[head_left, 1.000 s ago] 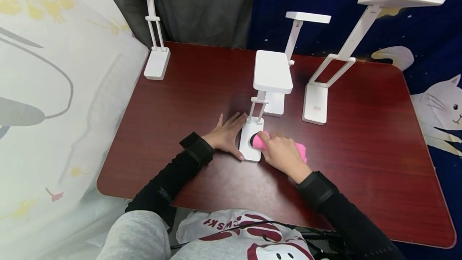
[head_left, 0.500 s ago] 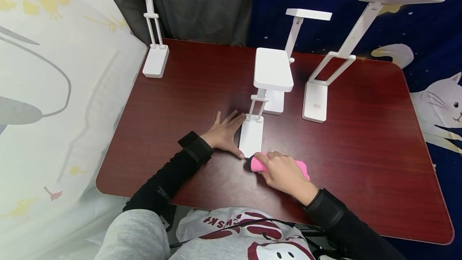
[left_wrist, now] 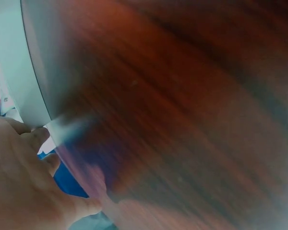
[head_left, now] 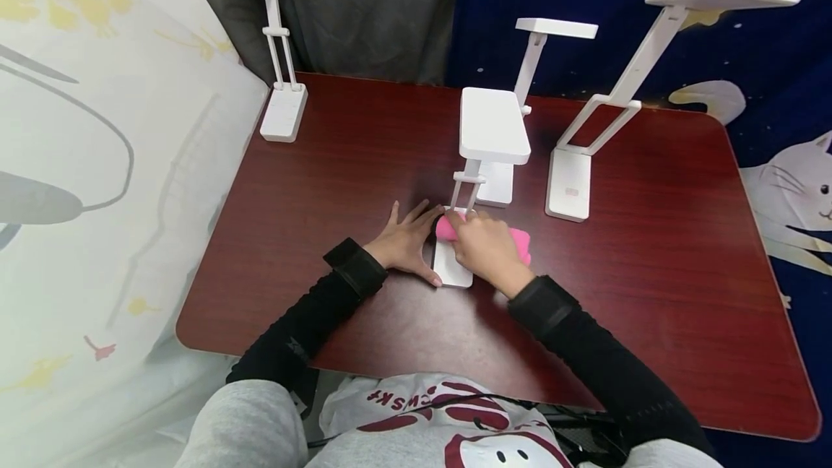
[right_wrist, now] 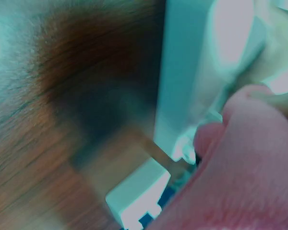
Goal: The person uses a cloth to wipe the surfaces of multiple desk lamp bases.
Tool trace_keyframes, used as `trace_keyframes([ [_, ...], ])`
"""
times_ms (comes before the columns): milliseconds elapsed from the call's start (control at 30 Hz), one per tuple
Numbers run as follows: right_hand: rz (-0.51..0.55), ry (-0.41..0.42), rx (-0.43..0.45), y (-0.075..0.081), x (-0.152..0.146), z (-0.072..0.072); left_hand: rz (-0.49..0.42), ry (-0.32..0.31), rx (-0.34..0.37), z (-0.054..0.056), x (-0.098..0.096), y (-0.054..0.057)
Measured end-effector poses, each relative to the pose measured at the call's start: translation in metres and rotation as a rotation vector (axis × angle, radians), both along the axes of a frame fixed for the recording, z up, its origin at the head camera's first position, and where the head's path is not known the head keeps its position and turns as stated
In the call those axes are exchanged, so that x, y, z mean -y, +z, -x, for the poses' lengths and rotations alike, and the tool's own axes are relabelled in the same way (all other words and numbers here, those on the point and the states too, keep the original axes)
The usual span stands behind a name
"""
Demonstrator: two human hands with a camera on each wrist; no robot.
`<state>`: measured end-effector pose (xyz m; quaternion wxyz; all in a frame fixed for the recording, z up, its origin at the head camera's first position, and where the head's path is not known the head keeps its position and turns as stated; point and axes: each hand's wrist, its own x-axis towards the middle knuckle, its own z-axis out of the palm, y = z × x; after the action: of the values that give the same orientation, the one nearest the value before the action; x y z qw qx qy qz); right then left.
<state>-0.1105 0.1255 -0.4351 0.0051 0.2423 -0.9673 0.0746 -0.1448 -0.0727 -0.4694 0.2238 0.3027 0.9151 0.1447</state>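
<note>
A white desk lamp stands near the table's middle, its base (head_left: 451,269) flat and its head (head_left: 494,125) tilted over it. My left hand (head_left: 406,245) is spread on the table at the base's left side, thumb at the near corner and fingertips by the far end. In the left wrist view, the left hand (left_wrist: 24,182) lies beside the white base (left_wrist: 17,62). My right hand (head_left: 487,248) grips a pink, soft-looking oblong thing (head_left: 520,244) across the base's far part. Its fuzzy surface (right_wrist: 245,158) fills much of the right wrist view; its underside is hidden.
Directly behind stands another white lamp (head_left: 496,185), partly covered by the near lamp's head. A larger lamp (head_left: 568,183) is to the right, and one more lamp (head_left: 284,113) sits at the back left. The dark red table (head_left: 663,295) meets curtains at the back.
My right hand first drew the pink thing toward me, off the base's near end. Now it is back on the base, farther up near the lamp's stem. The left hand stays put.
</note>
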Motion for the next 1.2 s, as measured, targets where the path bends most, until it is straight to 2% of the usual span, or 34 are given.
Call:
trace_keyframes([
  [100,-0.059,0.002,-0.059,-0.008,0.006,0.0,-0.001,-0.01,-0.008,0.0,-0.002,-0.002],
  [233,-0.077,0.014,-0.111,-0.01,0.005,-0.011,-0.004,-0.016,-0.039,0.002,-0.004,-0.004],
  [467,-0.077,0.088,-0.159,-0.008,0.0,-0.036,-0.003,-0.023,-0.072,0.005,-0.003,-0.002],
  [600,-0.069,0.096,-0.146,-0.007,-0.002,-0.049,-0.008,-0.02,-0.096,0.005,-0.002,-0.001],
  [733,-0.06,0.086,-0.098,-0.004,-0.006,-0.059,-0.009,-0.024,-0.093,0.006,-0.002,0.001],
  [867,-0.051,0.119,-0.023,0.001,-0.011,-0.067,-0.01,-0.018,-0.073,0.006,-0.001,0.001],
  [1000,0.019,0.16,0.161,0.01,-0.022,-0.065,-0.023,-0.007,-0.055,0.004,0.0,0.0],
  [1100,0.144,0.084,0.332,0.015,-0.035,-0.053,-0.024,-0.007,-0.044,0.003,0.001,-0.002],
  [1133,0.185,0.032,0.361,0.016,-0.04,-0.048,-0.023,-0.008,-0.04,0.002,0.001,-0.003],
  [1200,0.211,-0.08,0.352,0.015,-0.048,-0.035,-0.02,-0.009,-0.034,0.002,0.001,-0.004],
])
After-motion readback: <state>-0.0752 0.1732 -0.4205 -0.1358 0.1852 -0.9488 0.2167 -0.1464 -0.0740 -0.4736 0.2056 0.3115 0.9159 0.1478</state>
